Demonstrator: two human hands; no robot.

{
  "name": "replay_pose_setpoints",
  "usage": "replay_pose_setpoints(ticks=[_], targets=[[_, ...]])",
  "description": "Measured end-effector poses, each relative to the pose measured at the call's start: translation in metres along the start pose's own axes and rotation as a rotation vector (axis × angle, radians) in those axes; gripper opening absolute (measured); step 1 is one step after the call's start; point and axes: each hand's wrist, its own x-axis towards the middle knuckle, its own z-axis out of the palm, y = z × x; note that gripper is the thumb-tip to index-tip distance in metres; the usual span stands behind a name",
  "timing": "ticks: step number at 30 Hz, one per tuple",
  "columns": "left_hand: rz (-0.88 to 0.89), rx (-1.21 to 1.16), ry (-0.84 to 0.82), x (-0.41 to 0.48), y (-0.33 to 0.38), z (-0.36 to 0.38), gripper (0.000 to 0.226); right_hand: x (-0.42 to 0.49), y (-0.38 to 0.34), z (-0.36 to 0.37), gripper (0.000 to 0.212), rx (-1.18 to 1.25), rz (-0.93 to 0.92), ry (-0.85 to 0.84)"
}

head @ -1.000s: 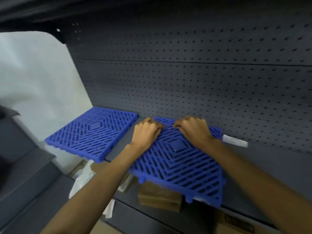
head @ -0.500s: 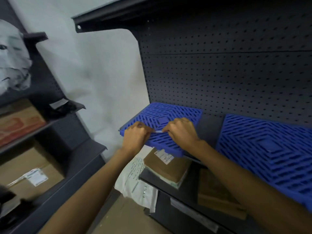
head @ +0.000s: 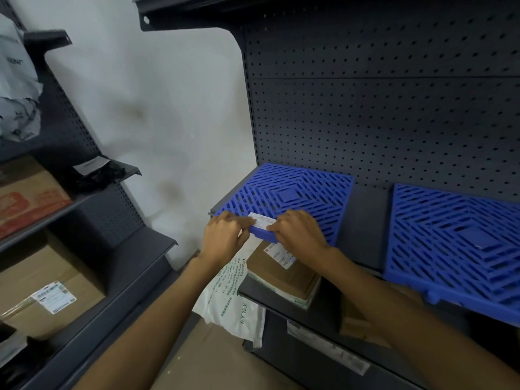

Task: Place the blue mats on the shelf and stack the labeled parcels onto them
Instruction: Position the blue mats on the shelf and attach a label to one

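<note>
Both my hands sit on the near edge of the left blue mat (head: 284,195) at the shelf's (head: 365,220) left end: my left hand (head: 225,235) and right hand (head: 298,235) pinch a small white label (head: 263,220) between them. The mat stretches toward twelve o'clock, its near edge running nine to three. The second mat (head: 455,243) lies at three o'clock, nearer my right hand.

Both bare forearms reach forward and converge. The left hand (head: 225,237) and the right hand (head: 298,230) sit side by side, knuckles up, close but apart. Their fingers (head: 274,227) curl down and pinch toward each other.
</note>
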Motion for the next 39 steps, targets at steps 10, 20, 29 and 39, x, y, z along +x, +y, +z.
replay_pose_setpoints(ticks=[10,20,29,39], targets=[[0.176,0.063,-0.170,0.077,0.024,-0.025,0.025,-0.006,0.017,-0.027,0.025,0.079,-0.004,-0.012],[0.465,0.015,-0.129,0.132,0.165,0.016,0.025,-0.127,0.144,-0.058,0.026,-0.070,0.410,-0.077],[0.564,-0.075,-0.120,0.164,0.323,0.033,0.026,-0.249,0.263,-0.089,0.022,-0.155,0.629,-0.083],[0.562,-0.107,-0.084,0.177,0.508,0.066,0.025,-0.350,0.384,-0.094,0.031,-0.186,0.720,-0.162]])
